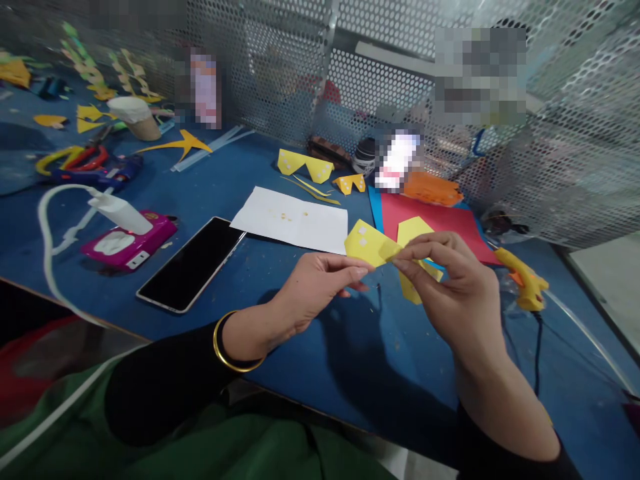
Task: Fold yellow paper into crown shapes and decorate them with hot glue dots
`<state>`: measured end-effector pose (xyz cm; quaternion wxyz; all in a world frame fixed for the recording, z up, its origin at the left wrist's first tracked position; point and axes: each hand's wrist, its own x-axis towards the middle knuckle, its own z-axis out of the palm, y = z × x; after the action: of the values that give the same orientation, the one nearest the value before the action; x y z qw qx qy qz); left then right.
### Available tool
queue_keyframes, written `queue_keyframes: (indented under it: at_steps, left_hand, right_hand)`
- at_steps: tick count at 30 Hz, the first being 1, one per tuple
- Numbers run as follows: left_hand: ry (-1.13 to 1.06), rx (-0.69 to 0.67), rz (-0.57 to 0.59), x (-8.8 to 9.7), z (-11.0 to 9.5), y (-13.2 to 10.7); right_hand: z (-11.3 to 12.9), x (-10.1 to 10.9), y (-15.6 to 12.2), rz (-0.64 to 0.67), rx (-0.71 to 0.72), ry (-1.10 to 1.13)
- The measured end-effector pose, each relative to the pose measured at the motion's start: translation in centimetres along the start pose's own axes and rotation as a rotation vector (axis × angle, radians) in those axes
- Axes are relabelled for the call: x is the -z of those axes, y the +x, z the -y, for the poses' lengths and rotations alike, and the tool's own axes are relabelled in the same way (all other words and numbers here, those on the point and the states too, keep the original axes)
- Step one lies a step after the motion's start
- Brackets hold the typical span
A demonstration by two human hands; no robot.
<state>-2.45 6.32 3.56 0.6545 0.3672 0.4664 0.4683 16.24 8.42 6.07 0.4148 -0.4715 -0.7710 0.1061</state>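
Both hands hold a folded yellow paper piece with small white dots (367, 242) above the blue table (310, 320). My left hand (313, 287) pinches its lower left edge with thumb and fingers. My right hand (447, 277) pinches its right corner between thumb and forefinger. A second yellow paper shape (413, 230) lies under my right hand, partly hidden by it. A gold bangle circles my left wrist.
A white sheet (293, 219) and a black phone (193, 263) lie left of the hands. Red and blue card (425, 210) and a yellow glue gun (523, 280) lie right. Other folded yellow pieces (305, 165), a pink box (127, 240), scissors (75, 159) and a perforated metal screen (575, 133) surround.
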Motion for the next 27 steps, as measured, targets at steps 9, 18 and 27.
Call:
queue_keyframes:
  at_steps: [9,18,27]
  left_hand:
    - [-0.048,-0.038,-0.013,0.1,0.2,0.1]
    - [-0.006,-0.042,0.001,0.1,0.1,0.1]
    - [-0.009,-0.069,-0.014,0.0,0.2,0.1]
  right_hand:
    - [1.4,-2.4,-1.4,-0.014,-0.018,0.018]
    - [1.2,-2.8,-1.9,-0.070,-0.025,-0.029]
    - [1.1,-2.7,-1.6,-0.079,0.012,-0.081]
